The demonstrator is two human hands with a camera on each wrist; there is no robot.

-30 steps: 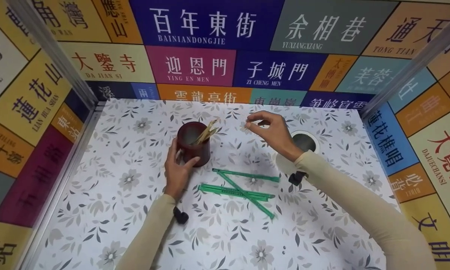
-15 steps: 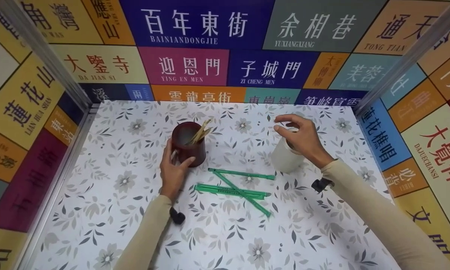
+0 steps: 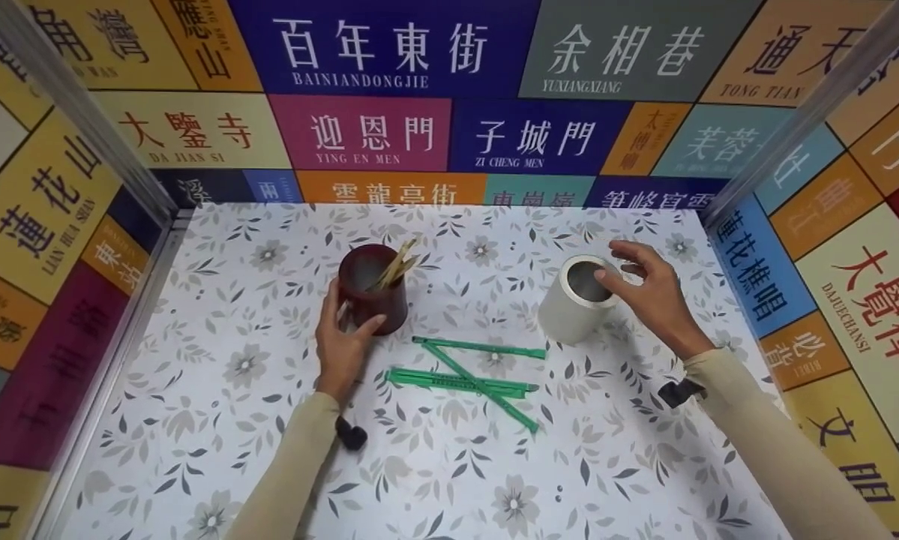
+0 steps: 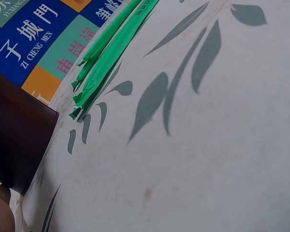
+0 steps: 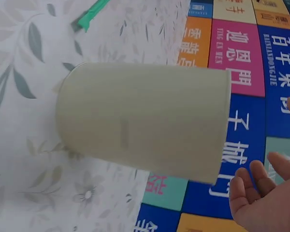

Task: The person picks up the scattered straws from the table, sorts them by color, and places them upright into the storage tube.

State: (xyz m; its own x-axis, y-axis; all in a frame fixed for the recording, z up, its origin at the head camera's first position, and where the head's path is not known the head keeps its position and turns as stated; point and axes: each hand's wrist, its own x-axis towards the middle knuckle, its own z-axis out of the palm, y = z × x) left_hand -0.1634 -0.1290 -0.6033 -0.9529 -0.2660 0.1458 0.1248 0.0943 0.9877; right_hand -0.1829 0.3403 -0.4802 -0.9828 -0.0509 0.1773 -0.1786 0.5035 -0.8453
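Note:
My left hand grips the side of a dark red cup that stands upright on the table, thumb at its front and fingers on its left. Several thin, yellowish sticks lean in that cup, their upper ends past its rim. A white cup stands upright to the right, its dark inside showing. My right hand hovers at its right rim, fingers loosely bent and holding nothing. The right wrist view shows this hand apart from the white cup's wall. In the left wrist view only part of the red cup appears.
Several long, narrow green packets lie between the cups and in front of them, one crossing the others. A white cloth with a leaf and flower print covers the table. Panels with lettering wall it in at the back and both sides.
My right hand has moved right, from above the space between the cups, across the white cup to its right side. The left hand stays on the red cup.

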